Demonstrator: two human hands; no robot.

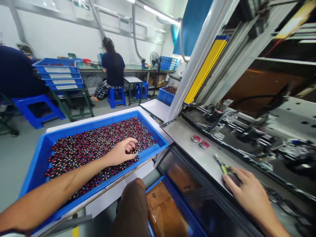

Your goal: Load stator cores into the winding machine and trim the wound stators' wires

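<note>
Firstly, stacked trays: blue, piled on a green-legged stand, presumably to spare floor space
Big tray: blue, shallow, on a white board beside the person's knee; likely put there for an easy reach
Round parts: small, dark, ring-like, dotted red and tan, massed across the tray floor; many lie flat, which seems to pack them close
Left hand: above the tray's right portion, fingers curled in, thumb opposite; looks closed on one part
Held part: between thumb and fingertips, over its fellows; a fingertip grip probably suits so small a piece
Metal ledge: bright, flat, along the machine's front; seemingly a handy resting place
Red-topped pieces: two, near each other on the ledge, red faces up, apart from the massed parts
Pliers: green-handled, tips toward those pieces, handles toward the palm
Right hand: half curled, loosely about the handles, perhaps to keep them ready
</note>
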